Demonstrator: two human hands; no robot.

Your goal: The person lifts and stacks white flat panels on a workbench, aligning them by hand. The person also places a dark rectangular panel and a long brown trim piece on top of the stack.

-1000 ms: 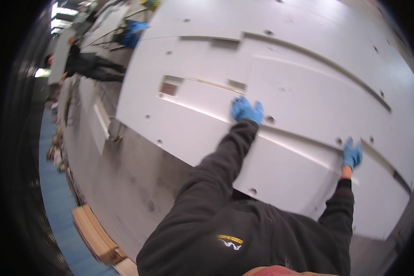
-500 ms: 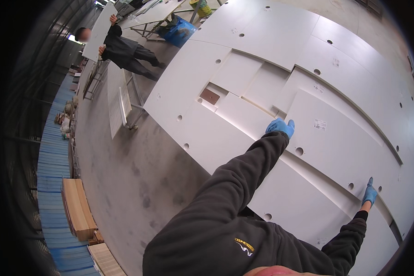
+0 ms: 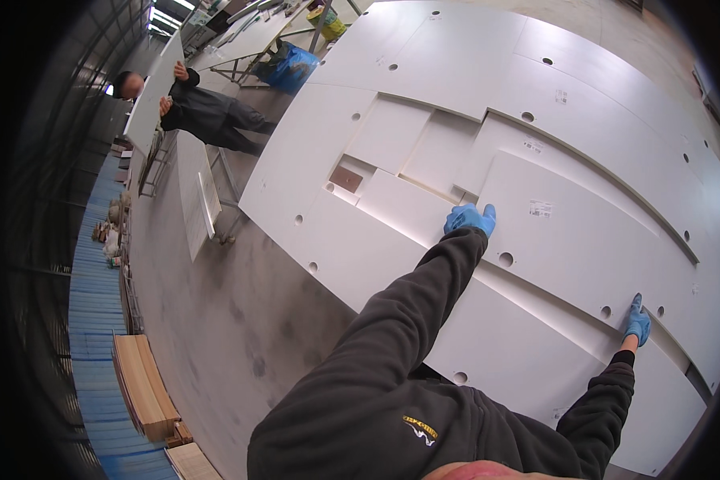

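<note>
A long white panel (image 3: 568,232) with a label and round holes lies on top of other white panels. My left hand (image 3: 469,219), in a blue glove, grips its near-left corner, thumb uppermost and the other fingers partly out of sight. Along the near edge, farther right, my right hand (image 3: 638,322) holds the same panel with its thumb laid on the top face. It wears a blue glove too, and its fingers below the edge are hidden. Just left of my left hand a lower white board (image 3: 408,210) shows.
A brown rectangular piece (image 3: 346,179) sits in a gap among the stacked panels. At the far left a co-worker (image 3: 208,112) in dark clothes holds a white board (image 3: 154,92). A blue bag (image 3: 290,67) stands behind the stack. Wood-coloured boards (image 3: 146,384) lie at the left.
My view has shifted slightly, so the stack sits a little farther left. Both hands keep their places on the panel. The co-worker's board has tilted and moved slightly.
</note>
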